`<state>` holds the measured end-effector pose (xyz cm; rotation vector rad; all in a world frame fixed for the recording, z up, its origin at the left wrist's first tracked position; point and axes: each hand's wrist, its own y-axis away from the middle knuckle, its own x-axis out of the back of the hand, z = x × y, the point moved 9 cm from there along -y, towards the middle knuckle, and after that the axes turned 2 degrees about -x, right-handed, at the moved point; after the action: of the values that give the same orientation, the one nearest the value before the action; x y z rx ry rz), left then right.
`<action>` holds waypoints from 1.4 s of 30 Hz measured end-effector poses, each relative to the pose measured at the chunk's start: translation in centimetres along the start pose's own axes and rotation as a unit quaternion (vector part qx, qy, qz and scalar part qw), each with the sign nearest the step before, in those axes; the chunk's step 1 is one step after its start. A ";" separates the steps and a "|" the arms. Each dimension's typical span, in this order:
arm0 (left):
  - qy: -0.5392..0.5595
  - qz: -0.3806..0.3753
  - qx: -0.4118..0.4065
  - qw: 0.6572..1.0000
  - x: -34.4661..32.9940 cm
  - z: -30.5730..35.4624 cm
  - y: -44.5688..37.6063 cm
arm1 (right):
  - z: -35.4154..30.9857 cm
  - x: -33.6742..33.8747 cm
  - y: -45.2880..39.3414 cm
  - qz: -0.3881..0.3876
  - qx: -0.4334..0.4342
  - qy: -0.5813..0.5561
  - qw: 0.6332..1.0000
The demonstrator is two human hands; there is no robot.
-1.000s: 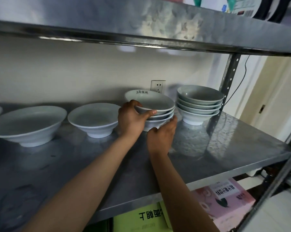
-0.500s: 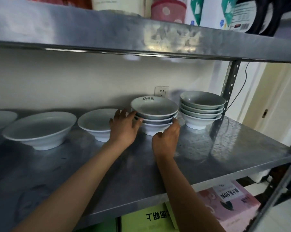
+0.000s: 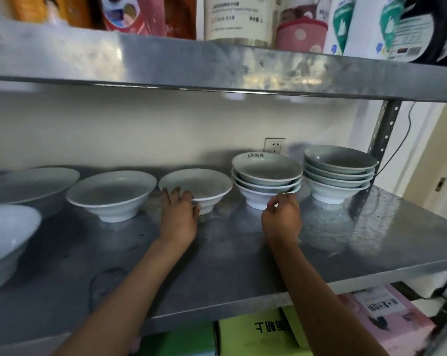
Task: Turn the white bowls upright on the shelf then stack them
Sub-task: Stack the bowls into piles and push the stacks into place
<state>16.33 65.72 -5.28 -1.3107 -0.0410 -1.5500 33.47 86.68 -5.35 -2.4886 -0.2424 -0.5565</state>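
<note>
The steel shelf (image 3: 243, 265) spans the lower half of the frame and carries every bowl in view; all visible bowls stand upright, so the turning step appears complete as far as the picture shows.

Unstacked bowls occupy the left and centre. A wide bowl (image 3: 32, 183) sits at centre left, a partly cropped bowl (image 3: 6, 235) at lower left, a single bowl (image 3: 112, 194) next along, and a further single bowl (image 3: 195, 185) just left of centre.

Two stacks stand right of centre. The right stack (image 3: 339, 173) shows about four nested bowls. The middle stack (image 3: 267, 179) shows about three, with dark lettering on the top rim.

Judged status: stacking is partly done; four loose bowls remain to be nested.

The left hand (image 3: 178, 219) is at the near rim of the centre single bowl, fingers curled over the edge and touching it; a firm grip cannot be confirmed. The right hand (image 3: 282, 219) holds nothing, fingers loosely curled, just below the middle stack's lower rim.
</note>
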 end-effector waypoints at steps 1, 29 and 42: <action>-0.010 -0.012 -0.006 1.000 -0.1 0.1 -0.1 | 0.2 0.0 0.0 -0.002 -0.007 -0.001 1.000; 0.143 0.238 -0.083 0.957 11.0 7.6 -3.0 | 1.3 -0.5 0.1 -0.020 -0.055 -0.021 0.998; 0.130 0.122 -0.176 0.968 2.8 16.4 -6.5 | 1.3 -0.7 -0.2 -0.073 -0.057 -0.027 0.995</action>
<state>23.58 76.64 6.91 -1.3119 0.5640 -1.5452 33.22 87.61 -6.56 -2.6139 -0.4262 -0.5783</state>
